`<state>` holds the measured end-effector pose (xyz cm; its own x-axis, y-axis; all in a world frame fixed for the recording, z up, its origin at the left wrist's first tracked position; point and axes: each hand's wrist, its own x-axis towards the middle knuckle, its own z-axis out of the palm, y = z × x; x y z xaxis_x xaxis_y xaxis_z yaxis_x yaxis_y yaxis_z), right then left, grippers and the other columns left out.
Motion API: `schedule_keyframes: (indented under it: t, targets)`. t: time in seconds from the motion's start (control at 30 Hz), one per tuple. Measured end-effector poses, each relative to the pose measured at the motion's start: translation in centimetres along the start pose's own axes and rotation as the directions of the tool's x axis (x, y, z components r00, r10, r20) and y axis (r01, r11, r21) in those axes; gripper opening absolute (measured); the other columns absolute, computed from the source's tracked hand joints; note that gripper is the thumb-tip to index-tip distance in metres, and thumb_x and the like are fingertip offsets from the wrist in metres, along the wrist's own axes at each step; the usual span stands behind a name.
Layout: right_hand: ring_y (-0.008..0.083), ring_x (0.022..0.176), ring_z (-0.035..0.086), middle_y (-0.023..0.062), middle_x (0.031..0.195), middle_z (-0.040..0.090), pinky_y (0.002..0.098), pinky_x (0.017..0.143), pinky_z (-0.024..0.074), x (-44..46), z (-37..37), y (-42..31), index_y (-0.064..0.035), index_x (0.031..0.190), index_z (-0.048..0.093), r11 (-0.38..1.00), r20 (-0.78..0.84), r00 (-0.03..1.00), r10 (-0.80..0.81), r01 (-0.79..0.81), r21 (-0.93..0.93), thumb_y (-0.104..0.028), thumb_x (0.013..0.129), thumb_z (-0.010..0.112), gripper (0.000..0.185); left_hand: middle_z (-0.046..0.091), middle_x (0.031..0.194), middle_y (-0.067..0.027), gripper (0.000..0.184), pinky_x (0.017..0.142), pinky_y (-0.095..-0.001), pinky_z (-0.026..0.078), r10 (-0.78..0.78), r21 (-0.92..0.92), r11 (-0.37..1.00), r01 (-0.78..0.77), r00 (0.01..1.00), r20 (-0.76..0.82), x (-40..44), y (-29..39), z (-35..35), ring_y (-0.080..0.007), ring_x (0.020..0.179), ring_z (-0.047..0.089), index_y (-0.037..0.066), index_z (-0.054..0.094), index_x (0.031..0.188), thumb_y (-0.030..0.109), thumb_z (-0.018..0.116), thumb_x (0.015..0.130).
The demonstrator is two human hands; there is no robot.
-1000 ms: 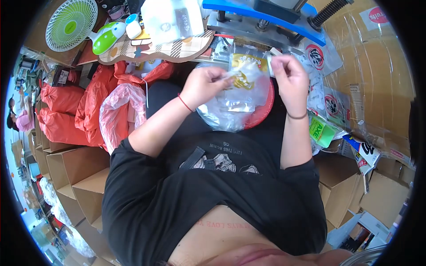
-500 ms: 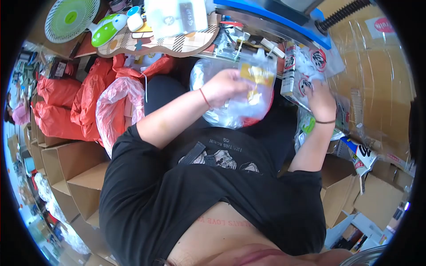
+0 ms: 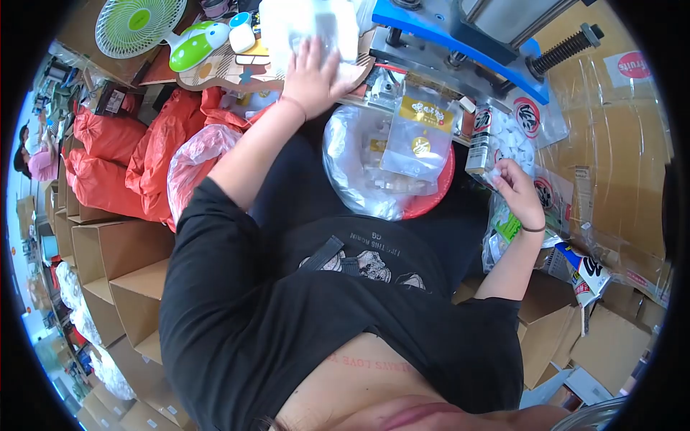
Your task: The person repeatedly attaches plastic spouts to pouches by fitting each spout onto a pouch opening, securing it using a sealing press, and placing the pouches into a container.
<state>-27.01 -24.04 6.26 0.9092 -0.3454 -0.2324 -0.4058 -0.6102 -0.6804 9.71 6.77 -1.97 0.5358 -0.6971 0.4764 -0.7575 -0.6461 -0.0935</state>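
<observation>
Cardboard wall (image 3: pixel 611 144): stood far right, taped; I read "fruits".
Wavy board (image 3: pixel 241 80): edge curved, far left.
Left hand (image 3: pixel 310 87): spread wide over slick whitish bags (image 3: pixel 279 29), ungripped.
Right hand (image 3: pixel 520 197): fingertips pinched a small white piece (image 3: pixel 494 174).
Clear pouch (image 3: pixel 410 159): lay gold-banded across the round red basin (image 3: pixel 447 172); I saw room to its right.

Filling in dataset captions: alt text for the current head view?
A person's left hand spreads over pale plastic bags, while the right hand is beside small white pieces, any held item unclear. Between them, a gold-printed clear pouch overlaps a plastic-lined red basin near a blue-and-steel press.
</observation>
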Motion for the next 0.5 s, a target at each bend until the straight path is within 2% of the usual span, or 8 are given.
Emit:
schedule_keyframes:
  t: [0.13, 0.2, 0.23, 0.27, 0.33, 0.37, 0.43, 0.5]
  targets:
    - [0.0124, 0.079, 0.050, 0.0034, 0.090, 0.055, 0.0276, 0.074, 0.0445, 0.4, 1.4, 0.2, -0.0008, 0.110, 0.053, 0.975, -0.124, 0.986, -0.108, 0.130, 0.180, -0.013, 0.097, 0.061, 0.020, 0.049, 0.145, -0.0172, 0.060, 0.105, -0.0504, 0.039, 0.256, -0.110, 0.963, -0.246, 0.963, 0.086, -3.4, 1.2, -3.5, -0.0375, 0.132, 0.048, 0.014, 0.043, 0.145, 0.036, 0.061, 0.092]
    - [0.0115, 0.080, 0.050, 0.0025, 0.091, 0.055, 0.0269, 0.074, 0.0447, 0.5, 1.9, -1.4, -0.0010, 0.110, 0.053, 0.993, -0.297, 0.948, -0.113, 0.121, 0.010, -0.012, 0.097, 0.060, 0.018, 0.065, 0.120, -0.0176, 0.046, 0.090, -0.0427, 0.050, -0.092, -0.578, 0.793, 0.190, 0.977, 0.195, -3.7, 1.2, -3.1, -0.0341, 0.112, 0.062, 0.010, 0.051, 0.138, 0.018, 0.061, 0.094]
    - [0.0107, 0.081, 0.051, 0.0015, 0.092, 0.054, 0.0262, 0.075, 0.0449, 0.7, 2.1, -2.4, -0.0011, 0.109, 0.054, 0.983, -0.451, 0.880, -0.151, 0.085, -0.162, -0.011, 0.097, 0.060, 0.016, 0.072, 0.095, -0.0129, 0.031, 0.074, -0.0322, 0.054, -0.135, -0.677, 0.729, 0.104, 0.991, 0.006, -3.4, 1.7, -3.8, -0.0247, 0.086, 0.070, 0.004, 0.063, 0.123, 0.013, 0.063, 0.093]
    - [0.0104, 0.084, 0.052, 0.0017, 0.095, 0.056, 0.0260, 0.077, 0.0456, 1.0, 2.5, -3.2, -0.0011, 0.110, 0.054, 0.986, -0.484, 0.859, -0.165, 0.125, -0.115, -0.011, 0.098, 0.059, 0.016, 0.072, 0.095, -0.0129, 0.031, 0.074, -0.0322, 0.054, -0.130, -0.680, 0.726, 0.103, 0.991, 0.012, -3.3, 2.4, -4.6, -0.0247, 0.086, 0.070, 0.004, 0.063, 0.123, 0.013, 0.063, 0.093]
    - [0.0113, 0.084, 0.053, 0.0024, 0.096, 0.056, 0.0265, 0.077, 0.0460, 2.3, 4.6, -6.1, -0.0009, 0.111, 0.054, 0.923, -0.440, 0.864, -0.245, 0.347, 0.168, -0.012, 0.098, 0.058, 0.017, 0.071, 0.088, -0.0082, 0.021, 0.072, -0.0269, 0.052, -0.040, -0.879, 0.218, 0.424, 0.904, 0.426, -3.6, 4.5, -6.7, -0.0118, 0.079, 0.066, 0.000, 0.071, 0.106, 0.017, 0.067, 0.094]
    - [0.0105, 0.082, 0.052, 0.0016, 0.094, 0.055, 0.0253, 0.076, 0.0455, 2.7, 5.5, -7.4, -0.0011, 0.112, 0.055, 0.914, -0.342, 0.889, -0.305, 0.375, 0.159, -0.011, 0.099, 0.057, 0.017, 0.070, 0.079, -0.0034, 0.024, 0.068, -0.0229, 0.049, 0.000, -0.905, 0.047, 0.424, 0.906, 0.424, -3.7, 5.7, -7.0, -0.0040, 0.072, 0.059, 0.000, 0.074, 0.097, 0.023, 0.070, 0.094]
    - [0.0086, 0.084, 0.054, 0.0005, 0.095, 0.056, 0.0231, 0.076, 0.0456, 3.6, 6.6, -9.8, -0.0020, 0.113, 0.056, 0.841, -0.268, 0.825, -0.498, 0.535, 0.086, -0.009, 0.099, 0.055, 0.015, 0.070, 0.076, -0.0019, 0.024, 0.065, -0.0239, 0.049, 0.081, -0.844, 0.170, 0.509, 0.846, 0.527, -3.5, 7.4, -8.1, -0.0049, 0.068, 0.058, 0.000, 0.074, 0.096, 0.024, 0.073, 0.091]
    - [0.0066, 0.083, 0.053, 0.0002, 0.095, 0.057, 0.0217, 0.075, 0.0445, 4.4, 6.8, -10.3, -0.0023, 0.114, 0.057, 0.793, -0.350, 0.849, -0.395, 0.508, 0.336, -0.008, 0.099, 0.056, 0.015, 0.068, 0.071, -0.0016, 0.026, 0.061, -0.0243, 0.048, 0.129, -0.850, 0.168, 0.500, 0.843, 0.522, -3.6, 9.1, -9.0, -0.0041, 0.065, 0.058, 0.001, 0.074, 0.094, 0.026, 0.076, 0.088]
